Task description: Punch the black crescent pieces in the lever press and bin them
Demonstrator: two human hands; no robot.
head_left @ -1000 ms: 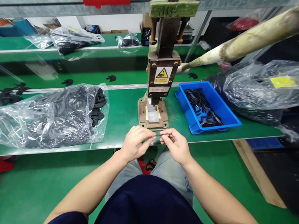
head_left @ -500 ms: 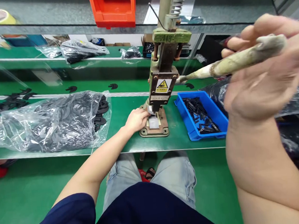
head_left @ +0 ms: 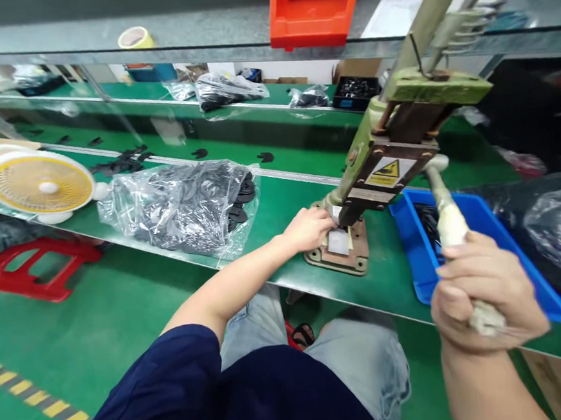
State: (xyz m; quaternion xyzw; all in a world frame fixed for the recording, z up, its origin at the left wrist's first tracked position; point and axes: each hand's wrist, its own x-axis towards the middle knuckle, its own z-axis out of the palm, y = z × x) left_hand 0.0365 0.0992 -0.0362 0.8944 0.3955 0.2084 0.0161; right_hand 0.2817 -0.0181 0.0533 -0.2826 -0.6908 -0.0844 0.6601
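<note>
A green hand press [head_left: 388,170] with a yellow warning label stands on the bench, tilted in my view. My left hand [head_left: 308,229] is at its base plate [head_left: 336,264], fingers closed together just under the ram; what they hold is hidden. Beside the fingertips a pale block [head_left: 338,242] sits on the plate. On the right, my right hand [head_left: 491,290] wraps round the press lever [head_left: 450,224], which now points down toward me. Beneath the lever is a blue bin [head_left: 414,251] with black parts in it, partly covered by my hand.
Left of the press lies a clear bag [head_left: 178,208] of flat black parts. Further left are a fan [head_left: 40,182] and a red stool [head_left: 37,271]. Black pieces [head_left: 265,157] lie on the green surface behind. An orange bin [head_left: 312,34] and tape roll [head_left: 135,38] are on the shelf above.
My right hand has swung the lever down toward me and its fingers have closed round it. The ram is lower. My left hand stays at the base while the view has turned left.
</note>
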